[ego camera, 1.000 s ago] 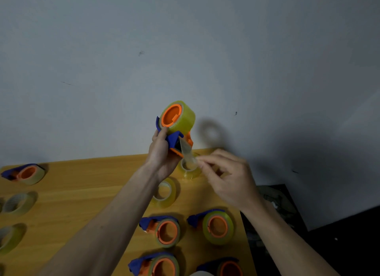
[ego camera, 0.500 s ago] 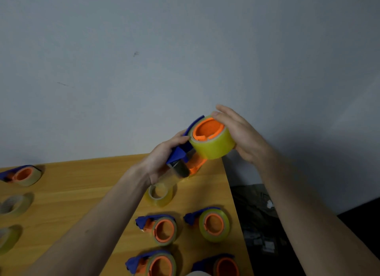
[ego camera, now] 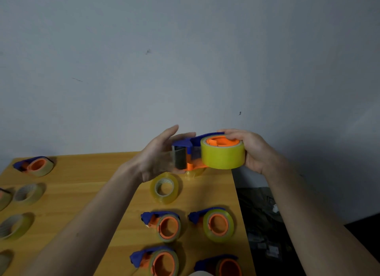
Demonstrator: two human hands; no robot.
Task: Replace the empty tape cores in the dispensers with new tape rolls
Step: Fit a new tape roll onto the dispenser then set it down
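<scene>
Blue and orange tape dispenser (ego camera: 186, 152) held in the air above the table, lying sideways, full yellow tape roll (ego camera: 223, 156) on its orange hub, hub facing up, clear strip of tape drawn toward the blue cutter end.

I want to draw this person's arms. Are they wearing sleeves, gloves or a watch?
No. Both forearms are bare all the way to the bottom of the picture, with no sleeves showing. The left hand and the right hand wear no gloves, and no watch, ring or bracelet shows on the sides we can see. So draw two plain bare arms and hands.
</scene>
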